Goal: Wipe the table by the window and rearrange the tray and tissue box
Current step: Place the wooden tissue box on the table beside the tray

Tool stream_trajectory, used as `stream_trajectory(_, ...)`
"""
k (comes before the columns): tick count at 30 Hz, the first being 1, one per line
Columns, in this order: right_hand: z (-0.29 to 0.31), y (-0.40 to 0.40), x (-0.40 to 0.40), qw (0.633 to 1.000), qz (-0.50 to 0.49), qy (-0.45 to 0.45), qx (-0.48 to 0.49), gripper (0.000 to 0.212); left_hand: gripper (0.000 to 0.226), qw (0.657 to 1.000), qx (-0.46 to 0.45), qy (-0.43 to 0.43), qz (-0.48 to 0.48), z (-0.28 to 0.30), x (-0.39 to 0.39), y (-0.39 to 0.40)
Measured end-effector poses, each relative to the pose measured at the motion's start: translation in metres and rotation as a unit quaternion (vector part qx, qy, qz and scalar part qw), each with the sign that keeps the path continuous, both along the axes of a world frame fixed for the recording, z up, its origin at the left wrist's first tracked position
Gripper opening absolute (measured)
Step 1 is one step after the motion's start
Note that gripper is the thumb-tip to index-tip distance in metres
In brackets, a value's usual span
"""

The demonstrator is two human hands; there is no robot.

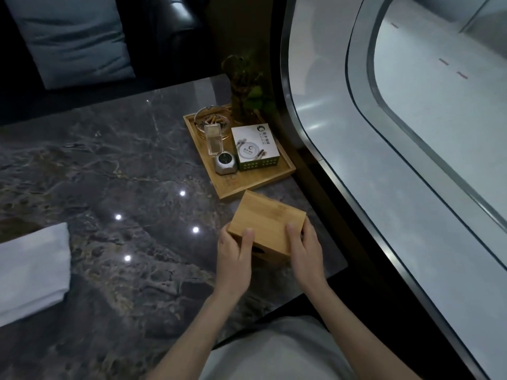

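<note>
My left hand (234, 259) and right hand (304, 252) grip the near end of the wooden tissue box (267, 224), thumbs on top, fingers down its sides. The box sits tilted at the window-side edge of the marble table (109, 174), just beside the near corner of the wooden tray (279, 175). The tray holds an ashtray (212, 123) and a white printed box (255, 144); its lettering is too small to read. A folded white cloth (31, 272) lies well apart, at my left.
</note>
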State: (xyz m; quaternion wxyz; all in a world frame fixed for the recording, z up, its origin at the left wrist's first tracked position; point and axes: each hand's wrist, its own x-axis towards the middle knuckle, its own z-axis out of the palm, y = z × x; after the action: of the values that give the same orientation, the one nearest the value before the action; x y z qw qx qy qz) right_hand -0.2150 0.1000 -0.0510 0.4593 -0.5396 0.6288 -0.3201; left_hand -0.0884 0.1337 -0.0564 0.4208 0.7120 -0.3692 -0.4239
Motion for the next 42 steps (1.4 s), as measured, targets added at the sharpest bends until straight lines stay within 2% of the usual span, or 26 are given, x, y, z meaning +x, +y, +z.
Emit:
stream_trajectory(6, -0.003, -0.005, -0.005, 0.999, 0.037, -0.008, 0.003, 0.044, 0.04, 1.0, -0.007, -0.003, 0.007, 0.0, 0.003, 0.0)
stream_trajectory(7, -0.003, -0.005, -0.008, 0.998, 0.049, -0.024, 0.018, 0.052, 0.042, 1.0, -0.002, 0.003, 0.002, -0.001, 0.007, 0.0)
stream_trajectory(10, -0.006, -0.006, -0.023, 0.992, 0.085, -0.073, 0.06, 0.095, 0.056, 0.999, 0.016, 0.034, -0.019, -0.007, 0.024, 0.0)
stream_trajectory(12, -0.003, -0.006, -0.031, 0.99, 0.124, -0.046, 0.048, 0.114, 0.065, 0.995, 0.018, 0.086, -0.043, -0.009, 0.032, 0.001)
stream_trajectory(14, 0.0, -0.006, -0.035, 0.988, 0.157, -0.003, 0.017, 0.122, 0.075, 0.988, 0.014, 0.14, -0.064, -0.009, 0.035, 0.002)
stream_trajectory(16, 0.003, -0.009, -0.036, 0.986, 0.162, 0.028, -0.012, 0.119, 0.079, 0.984, 0.013, 0.157, -0.083, -0.009, 0.035, 0.001)
stream_trajectory(19, 0.006, -0.014, -0.037, 0.985, 0.163, 0.051, -0.033, 0.111, 0.074, 0.984, 0.008, 0.157, -0.085, -0.009, 0.033, 0.002)
stream_trajectory(24, 0.011, -0.018, -0.035, 0.983, 0.161, 0.071, -0.05, 0.112, 0.065, 0.988, -0.011, 0.139, -0.066, -0.003, 0.032, 0.001)
stream_trajectory(28, 0.014, -0.021, -0.03, 0.988, 0.137, 0.051, -0.045, 0.104, 0.037, 0.994, -0.02, 0.099, -0.035, 0.004, 0.033, -0.005)
stream_trajectory(31, 0.016, -0.027, -0.024, 0.993, 0.11, 0.037, -0.033, 0.092, 0.032, 0.996, -0.019, 0.087, -0.024, 0.009, 0.035, -0.011)
stream_trajectory(37, 0.013, -0.039, -0.017, 0.996, 0.081, -0.013, 0.021, 0.051, 0.042, 0.996, -0.017, 0.087, -0.029, 0.007, 0.037, -0.024)
stream_trajectory(42, 0.003, -0.042, -0.009, 0.996, 0.064, -0.031, 0.047, 0.073, 0.034, 0.998, -0.011, 0.049, -0.032, 0.007, 0.035, -0.037)
